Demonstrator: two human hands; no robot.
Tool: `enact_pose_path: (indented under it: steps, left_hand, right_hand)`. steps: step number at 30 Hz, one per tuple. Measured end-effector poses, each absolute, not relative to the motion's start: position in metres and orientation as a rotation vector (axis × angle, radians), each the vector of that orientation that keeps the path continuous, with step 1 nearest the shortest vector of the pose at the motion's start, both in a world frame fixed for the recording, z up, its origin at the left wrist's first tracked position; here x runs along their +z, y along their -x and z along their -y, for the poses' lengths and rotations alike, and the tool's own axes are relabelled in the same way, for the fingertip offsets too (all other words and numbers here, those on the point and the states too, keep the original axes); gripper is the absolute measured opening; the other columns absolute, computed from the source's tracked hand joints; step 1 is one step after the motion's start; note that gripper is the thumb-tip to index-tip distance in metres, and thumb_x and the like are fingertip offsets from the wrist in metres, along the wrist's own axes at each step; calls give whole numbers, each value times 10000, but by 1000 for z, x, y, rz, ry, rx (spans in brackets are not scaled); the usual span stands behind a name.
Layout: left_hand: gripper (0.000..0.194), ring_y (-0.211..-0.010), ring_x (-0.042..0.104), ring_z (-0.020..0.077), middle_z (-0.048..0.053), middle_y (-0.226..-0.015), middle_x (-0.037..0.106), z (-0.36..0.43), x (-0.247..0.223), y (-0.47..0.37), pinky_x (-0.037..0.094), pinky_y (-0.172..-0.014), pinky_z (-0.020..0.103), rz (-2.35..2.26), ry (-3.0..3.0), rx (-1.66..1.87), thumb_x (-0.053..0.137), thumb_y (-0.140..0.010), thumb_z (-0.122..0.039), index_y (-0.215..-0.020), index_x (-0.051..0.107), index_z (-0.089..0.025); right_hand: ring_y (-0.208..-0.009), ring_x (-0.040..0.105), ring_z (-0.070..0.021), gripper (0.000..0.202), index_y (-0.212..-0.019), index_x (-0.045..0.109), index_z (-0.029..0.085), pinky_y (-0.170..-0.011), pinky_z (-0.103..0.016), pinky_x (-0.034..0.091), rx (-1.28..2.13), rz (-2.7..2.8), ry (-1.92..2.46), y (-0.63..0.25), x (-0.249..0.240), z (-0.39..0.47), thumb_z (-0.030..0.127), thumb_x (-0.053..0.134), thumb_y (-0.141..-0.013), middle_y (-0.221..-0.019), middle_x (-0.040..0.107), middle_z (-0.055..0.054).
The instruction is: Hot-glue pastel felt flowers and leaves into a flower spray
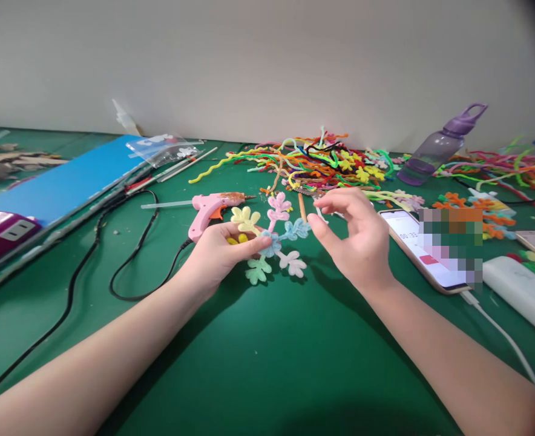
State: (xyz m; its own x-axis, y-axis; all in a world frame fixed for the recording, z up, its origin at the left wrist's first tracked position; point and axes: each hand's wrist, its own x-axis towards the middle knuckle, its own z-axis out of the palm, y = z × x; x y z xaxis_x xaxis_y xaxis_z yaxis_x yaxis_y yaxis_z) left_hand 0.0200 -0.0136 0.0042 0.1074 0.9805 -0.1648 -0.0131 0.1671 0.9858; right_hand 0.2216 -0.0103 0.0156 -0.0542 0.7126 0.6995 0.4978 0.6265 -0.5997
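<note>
Forearms [144,339] enter from 7 and 5 o'clock over the green table [267,375]. Multicoloured fuzzy flower piece [272,243]: mid-view, raised in the left hand [224,251], thumb pressed on its blue centre. Right hand [356,233]: at 3 o'clock, just beside the piece, fingers curled, thumb near forefinger; cannot tell whether it grips anything. From the piece: pink glue gun [206,215] at 10 o'clock, nozzle rightward; heap of fuzzy stems [313,163] at 1; tilted purple bottle [435,148] at 2; phone [408,233] at 3.
</note>
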Motion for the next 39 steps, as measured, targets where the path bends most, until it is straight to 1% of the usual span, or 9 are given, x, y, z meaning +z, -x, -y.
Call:
enact_pose_path:
  steps: [3, 6, 16, 25, 28, 31, 33, 37, 39]
  left_hand:
    - [307, -612, 575, 126, 19, -708, 667, 13, 3, -20, 477, -606, 257, -1186, -1115, 1007, 843, -545, -357, -723, 707, -147]
    - [318, -646, 598, 152, 23, -735, 677, 14, 2, -19, 488, -642, 285, -1156, -1124, 996, 840, -547, -356, -735, 687, -152]
    - [274, -621, 531, 124, -27, -667, 606, 15, -1, -17, 373, -580, 233, -1156, -1301, 971, 801, -620, -367, -729, 643, -172]
    - [278, -668, 538, 114, -24, -719, 602, 14, -4, -19, 389, -622, 229, -1047, -1143, 944, 805, -633, -312, -785, 630, -161]
    - [300, -678, 558, 121, -22, -730, 619, 14, -4, -19, 407, -640, 237, -1073, -1108, 975, 823, -602, -287, -799, 631, -166]
    - [326, -684, 571, 128, -19, -726, 629, 13, -3, -19, 417, -648, 242, -1115, -1100, 993, 837, -571, -277, -793, 628, -164]
    - [326, -670, 563, 122, -21, -712, 623, 13, -1, -19, 408, -631, 234, -1129, -1135, 979, 834, -576, -294, -784, 623, -159]
    - [315, -604, 513, 96, -35, -644, 588, 15, 3, -20, 365, -575, 214, -1158, -1252, 928, 814, -607, -344, -750, 614, -146]
    - [314, -585, 498, 88, -41, -626, 579, 17, 4, -21, 355, -564, 210, -1172, -1273, 913, 815, -601, -342, -736, 613, -143]
  right_hand:
    - [-947, 569, -192, 85, -878, 673, 248, -881, -388, 452, -150, 1982, 886, -224, 17, 11, 219, 640, -806, -976, 626, -39]
    - [-1015, 542, -200, 95, -877, 688, 270, -936, -415, 403, -337, 2143, 839, -224, 14, 12, 218, 639, -815, -1059, 637, -24]
    - [-1096, 538, -178, 109, -818, 665, 264, -1063, -435, 313, -422, 2295, 837, -220, 15, 13, 216, 578, -863, -1103, 647, 4]
    - [-1120, 553, -180, 193, -776, 623, 280, -1140, -435, 206, -573, 2279, 731, -215, 19, 23, 132, 546, -874, -1066, 667, 38]
    - [-1143, 532, -223, 41, -861, 645, 274, -1095, -470, 287, -327, 2151, 857, -218, 19, 20, 254, 614, -844, -1118, 632, -11]
    - [-1171, 509, -244, 362, -1143, 580, 244, -984, -434, 428, 141, 1922, 1011, -222, 17, 11, 354, 646, -804, -1259, 542, -82]
    - [-1116, 546, -219, 471, -1215, 527, 239, -887, -373, 492, 507, 1726, 1074, -225, 16, 6, 387, 655, -786, -1293, 525, -85]
    - [-901, 619, -177, 388, -989, 646, 178, -800, -312, 494, 1224, 1483, 1215, -225, 15, 3, 413, 739, -695, -1005, 672, -70]
    - [-813, 618, -156, 315, -863, 678, 167, -765, -293, 481, 1431, 1451, 1243, -223, 15, 5, 391, 768, -661, -862, 689, -47]
